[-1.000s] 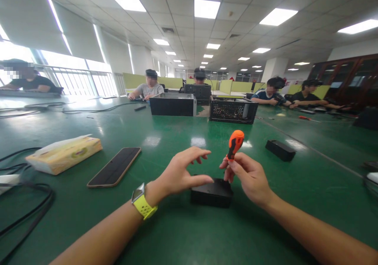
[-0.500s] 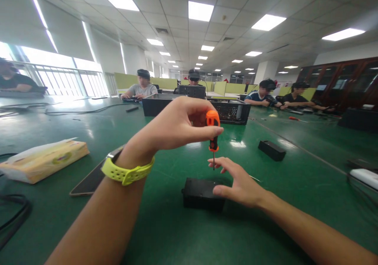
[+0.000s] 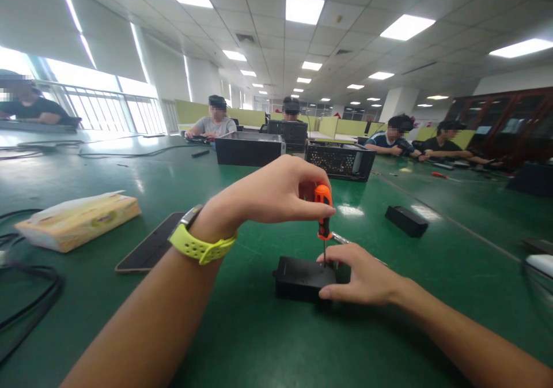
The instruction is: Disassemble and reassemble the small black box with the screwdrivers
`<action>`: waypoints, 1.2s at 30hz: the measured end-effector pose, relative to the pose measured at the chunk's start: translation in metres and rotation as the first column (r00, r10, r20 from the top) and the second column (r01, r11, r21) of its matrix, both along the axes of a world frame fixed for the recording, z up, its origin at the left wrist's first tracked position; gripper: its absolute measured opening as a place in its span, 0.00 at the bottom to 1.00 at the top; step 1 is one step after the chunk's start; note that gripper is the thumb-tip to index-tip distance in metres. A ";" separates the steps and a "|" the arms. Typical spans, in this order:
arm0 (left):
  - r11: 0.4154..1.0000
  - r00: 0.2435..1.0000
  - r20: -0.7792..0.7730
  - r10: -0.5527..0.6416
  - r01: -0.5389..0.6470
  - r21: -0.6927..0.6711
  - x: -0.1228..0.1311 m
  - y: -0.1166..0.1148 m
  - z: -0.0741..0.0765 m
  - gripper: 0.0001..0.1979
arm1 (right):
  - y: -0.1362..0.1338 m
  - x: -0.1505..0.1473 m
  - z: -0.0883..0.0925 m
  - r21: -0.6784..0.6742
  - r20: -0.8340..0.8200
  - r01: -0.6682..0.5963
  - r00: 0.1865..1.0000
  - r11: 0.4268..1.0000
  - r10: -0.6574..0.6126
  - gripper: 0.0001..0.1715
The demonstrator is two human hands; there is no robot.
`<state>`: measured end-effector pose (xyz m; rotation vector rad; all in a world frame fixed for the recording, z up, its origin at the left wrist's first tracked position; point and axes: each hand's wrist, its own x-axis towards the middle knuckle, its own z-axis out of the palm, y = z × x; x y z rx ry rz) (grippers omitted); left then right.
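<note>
A small black box lies on the green table in front of me. My left hand, with a yellow-strapped watch on the wrist, is closed on the top of an orange-and-black screwdriver. The screwdriver stands upright with its thin tip down on the box's top. My right hand grips the box's right end, thumb against the side and fingers curled over the top beside the shaft.
A phone and a tissue pack lie to the left, with black cables at the left edge. Another black box lies to the right. Computer cases stand further back. Several people sit round the table.
The screwdriver passed from my right hand to my left. My left hand then lowered it until its tip met the box, and my right hand closed on the box's right end.
</note>
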<state>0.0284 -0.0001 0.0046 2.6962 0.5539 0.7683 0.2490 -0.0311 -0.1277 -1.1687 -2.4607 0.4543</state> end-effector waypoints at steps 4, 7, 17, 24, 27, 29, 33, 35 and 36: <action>0.999 0.999 -0.024 0.023 -0.022 0.023 0.001 0.001 -0.002 0.08 | 0.000 0.001 -0.001 0.062 0.030 -0.007 1.000 0.998 0.005 0.21; 0.999 0.999 -0.019 0.031 -0.031 0.035 0.002 0.003 -0.003 0.08 | 0.000 0.000 -0.001 0.070 0.053 -0.023 0.998 0.997 0.019 0.21; 0.994 0.998 -0.034 0.048 -0.044 0.102 0.005 0.004 -0.005 0.09 | -0.002 -0.001 -0.002 0.112 0.065 0.006 0.998 0.994 -0.014 0.23; 0.989 0.998 -0.014 0.066 -0.064 0.134 0.005 0.004 -0.005 0.14 | -0.006 -0.010 -0.007 0.148 -0.023 0.063 0.998 0.987 -0.060 0.17; 0.989 0.999 -0.008 0.032 -0.030 0.147 0.004 0.005 -0.005 0.11 | -0.006 -0.012 -0.008 0.164 -0.051 0.065 0.997 0.984 -0.057 0.16; 0.990 1.000 -0.022 0.017 -0.014 0.144 0.003 0.006 -0.005 0.10 | -0.004 -0.011 -0.009 0.167 -0.066 0.068 0.996 0.984 -0.058 0.15; 0.988 0.999 -0.041 0.025 -0.018 0.152 0.001 0.007 -0.004 0.10 | -0.003 -0.011 -0.009 0.148 -0.079 0.085 0.994 0.985 -0.074 0.13; 0.985 0.998 -0.050 0.037 -0.028 0.168 0.001 0.008 -0.004 0.11 | -0.003 -0.012 -0.008 0.125 -0.079 0.084 0.994 0.989 -0.075 0.13; 0.984 0.998 -0.052 0.043 -0.033 0.174 0.000 0.008 -0.004 0.11 | -0.003 -0.012 -0.007 0.112 -0.078 0.083 0.994 0.990 -0.075 0.12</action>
